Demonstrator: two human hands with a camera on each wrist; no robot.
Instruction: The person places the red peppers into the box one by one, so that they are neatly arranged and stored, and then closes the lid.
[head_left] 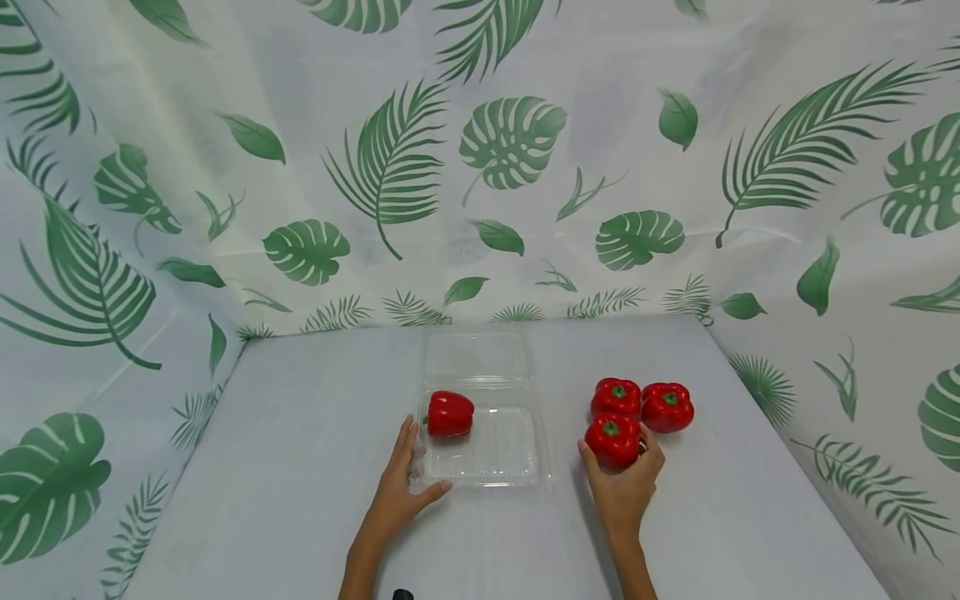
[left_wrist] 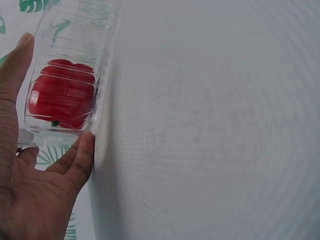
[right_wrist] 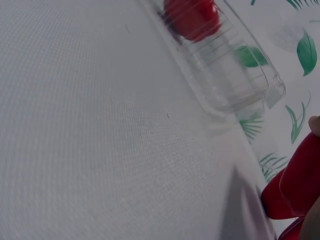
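Note:
A clear plastic clamshell container [head_left: 507, 446] lies on the table with its lid [head_left: 477, 357] laid back. One red bell pepper [head_left: 450, 414] lies on its side in the left of the container, stem toward the left. My left hand [head_left: 400, 487] is at the container's near left corner, thumb and fingers spread along its edges. On the right, my right hand [head_left: 624, 487] grips a red bell pepper [head_left: 612, 440] between thumb and fingers, its green stem up. Two more red bell peppers, one behind it [head_left: 616, 395] and one to its right [head_left: 667, 407], stand close by.
A pale table [head_left: 315, 392] carries everything. Leaf-print sheeting [head_left: 525, 208] rises along the back and both sides. A small black object [head_left: 402, 594] shows at the bottom edge, beside the left forearm.

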